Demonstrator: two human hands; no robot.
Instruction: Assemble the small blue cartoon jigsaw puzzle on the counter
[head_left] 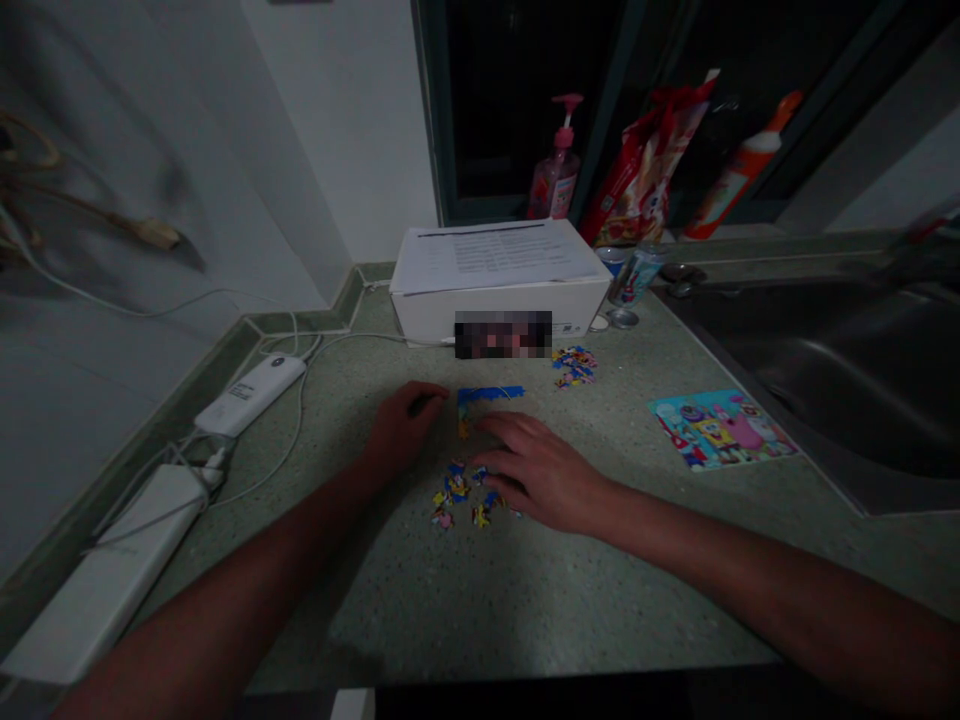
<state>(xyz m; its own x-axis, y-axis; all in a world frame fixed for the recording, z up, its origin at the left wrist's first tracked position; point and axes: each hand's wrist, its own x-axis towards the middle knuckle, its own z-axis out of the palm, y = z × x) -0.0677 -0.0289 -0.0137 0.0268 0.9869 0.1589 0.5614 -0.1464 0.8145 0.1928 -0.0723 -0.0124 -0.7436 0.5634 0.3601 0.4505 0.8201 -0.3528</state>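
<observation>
L-shaped puzzle strip, far side crosswise, lies just right of loosely curled left hand; right hand, half-spread, alongside; grips indeterminable.

Two hands, two puzzle-piece groups, one L-shaped strip, one picture card, one box, one pump bottle

puzzle section | L-shaped, mostly blue, flat | loose pieces | two clusters

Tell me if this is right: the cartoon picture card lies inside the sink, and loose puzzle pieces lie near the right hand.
Not quite: the head view shows the cartoon picture card on the counter beside the sink. Loose puzzle pieces do lie near the right hand.
</observation>
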